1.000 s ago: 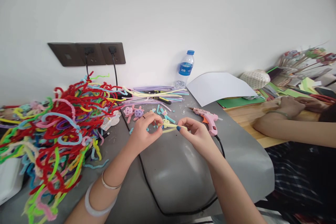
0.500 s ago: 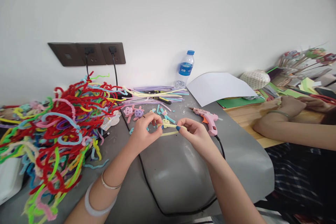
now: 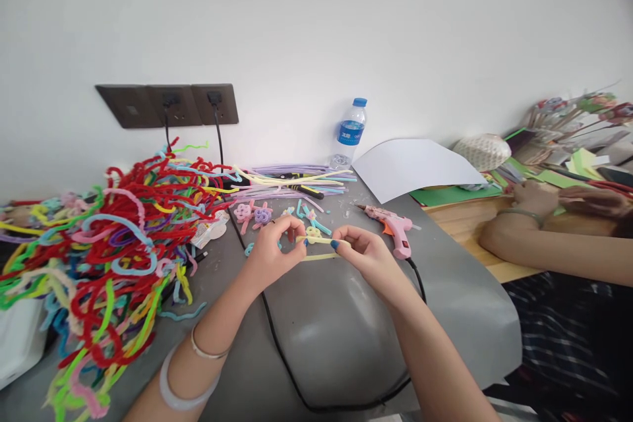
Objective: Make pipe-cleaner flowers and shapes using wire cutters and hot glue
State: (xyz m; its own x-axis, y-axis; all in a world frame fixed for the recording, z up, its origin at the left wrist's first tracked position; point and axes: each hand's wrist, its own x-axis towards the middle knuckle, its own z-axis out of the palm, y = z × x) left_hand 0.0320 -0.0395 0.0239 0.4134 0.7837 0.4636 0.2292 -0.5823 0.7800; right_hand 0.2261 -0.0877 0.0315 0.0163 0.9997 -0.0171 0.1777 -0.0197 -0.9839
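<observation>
A pale yellow pipe cleaner (image 3: 320,240) is stretched between my hands, just above the grey table. My left hand (image 3: 279,244) pinches one end between thumb and forefinger. The other end is pinched in my right hand (image 3: 363,250). Below it another straight pale yellow length (image 3: 319,257) shows; whether it is part of the same piece I cannot tell. Behind my fingers lies a small yellow looped flower (image 3: 313,233). Beyond my left hand are a pink looped flower (image 3: 243,212), a purple one (image 3: 263,215) and light blue pieces (image 3: 310,216).
A pink glue gun (image 3: 390,227) lies right of my hands, its black cord (image 3: 277,343) looping in front. Tangled pipe cleaners (image 3: 119,264) heap at left. Straight ones (image 3: 297,178) and a water bottle (image 3: 350,135) stand behind. Another person's arm (image 3: 554,237) rests at right beside white paper (image 3: 415,168).
The yellow strand between my fingers looks straighter and tighter, its loop near the right hand less visible. My hands stay nearly in place. The other person's hands have shifted slightly.
</observation>
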